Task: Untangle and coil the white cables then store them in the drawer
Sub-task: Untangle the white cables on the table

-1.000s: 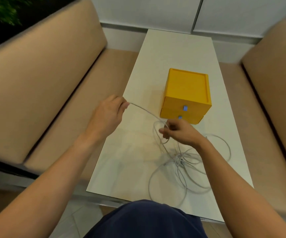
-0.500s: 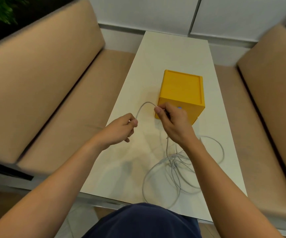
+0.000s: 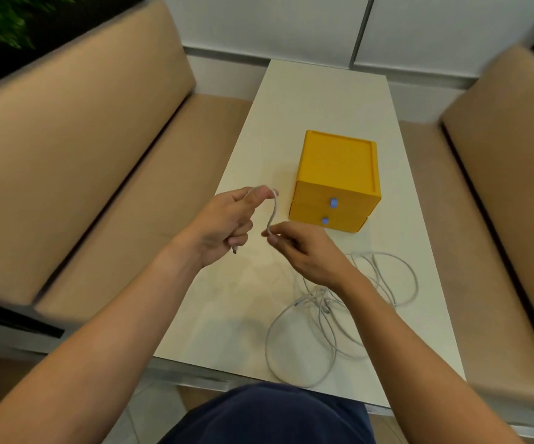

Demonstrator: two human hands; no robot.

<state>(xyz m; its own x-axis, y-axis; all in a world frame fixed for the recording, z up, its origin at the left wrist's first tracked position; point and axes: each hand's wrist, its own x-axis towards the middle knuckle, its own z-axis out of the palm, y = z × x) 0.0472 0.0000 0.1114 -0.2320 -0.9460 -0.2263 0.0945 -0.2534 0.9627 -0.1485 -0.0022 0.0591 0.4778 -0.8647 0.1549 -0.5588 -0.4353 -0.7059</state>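
On my feed both forearms (image 3: 105, 341) are bare right to the frame's edge, and the left hand (image 3: 224, 225) and right hand (image 3: 307, 251) are uncovered. A plain dark navy garment (image 3: 268, 415) shows at bottom centre.

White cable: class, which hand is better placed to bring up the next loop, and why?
Probably right. The right hand pinches the white cable nearest the tangle, free to draw slack; the left hand grips the plug end.
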